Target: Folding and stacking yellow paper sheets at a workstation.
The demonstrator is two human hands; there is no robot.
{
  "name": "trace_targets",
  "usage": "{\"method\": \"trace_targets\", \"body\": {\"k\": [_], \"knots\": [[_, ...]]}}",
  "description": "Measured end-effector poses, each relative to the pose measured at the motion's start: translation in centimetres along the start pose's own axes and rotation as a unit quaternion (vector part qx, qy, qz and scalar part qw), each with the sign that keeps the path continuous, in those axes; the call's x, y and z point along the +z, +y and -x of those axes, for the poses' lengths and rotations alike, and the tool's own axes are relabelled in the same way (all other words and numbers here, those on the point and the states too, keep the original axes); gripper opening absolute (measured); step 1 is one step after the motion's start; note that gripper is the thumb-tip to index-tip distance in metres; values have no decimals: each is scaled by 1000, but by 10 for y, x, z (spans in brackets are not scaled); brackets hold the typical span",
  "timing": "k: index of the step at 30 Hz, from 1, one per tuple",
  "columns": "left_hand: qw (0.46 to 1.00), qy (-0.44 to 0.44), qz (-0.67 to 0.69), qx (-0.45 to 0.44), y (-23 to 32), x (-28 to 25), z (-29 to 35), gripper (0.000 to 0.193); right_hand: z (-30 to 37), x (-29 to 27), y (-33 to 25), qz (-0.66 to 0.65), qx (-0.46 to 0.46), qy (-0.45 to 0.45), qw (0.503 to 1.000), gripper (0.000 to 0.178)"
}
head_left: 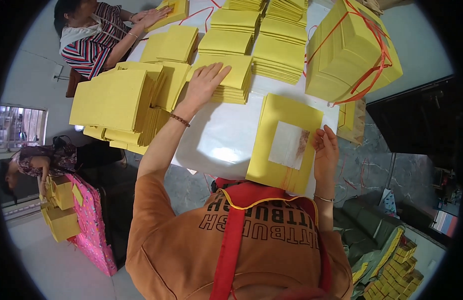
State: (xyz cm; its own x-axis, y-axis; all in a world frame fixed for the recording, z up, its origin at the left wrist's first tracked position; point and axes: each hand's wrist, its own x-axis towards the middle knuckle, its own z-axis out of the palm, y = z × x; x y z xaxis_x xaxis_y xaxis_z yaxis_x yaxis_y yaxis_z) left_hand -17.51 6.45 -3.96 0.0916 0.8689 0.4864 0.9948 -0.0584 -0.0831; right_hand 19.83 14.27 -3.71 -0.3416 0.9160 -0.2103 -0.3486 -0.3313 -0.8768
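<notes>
Left hand (204,82) lies flat with fingers spread on top of a low stack of yellow paper sheets (231,80) on the white table (226,135), gripping nothing. Right hand (325,152) curls its fingers around the right edge of a separate yellow sheet (279,165) bearing a pale square patch (289,145), which rests nearer the table's front edge. Further stacks of yellow sheets (116,102) crowd the left side and the far end. A tied yellow bundle (349,50) with red string stands to the right. Another person (91,32) in a striped top presses sheets at the far corner.
</notes>
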Motion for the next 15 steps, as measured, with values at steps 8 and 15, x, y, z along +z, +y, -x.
{"method": "trace_targets", "body": {"k": [8,15], "knots": [[999,-34,-4,-42,-9,16,-2,52,-2,-3,3,16,15,-12,1000,28],[990,-117,36,-64,-9,34,14,53,0,-1,3,27,14,-1,1000,27]]}}
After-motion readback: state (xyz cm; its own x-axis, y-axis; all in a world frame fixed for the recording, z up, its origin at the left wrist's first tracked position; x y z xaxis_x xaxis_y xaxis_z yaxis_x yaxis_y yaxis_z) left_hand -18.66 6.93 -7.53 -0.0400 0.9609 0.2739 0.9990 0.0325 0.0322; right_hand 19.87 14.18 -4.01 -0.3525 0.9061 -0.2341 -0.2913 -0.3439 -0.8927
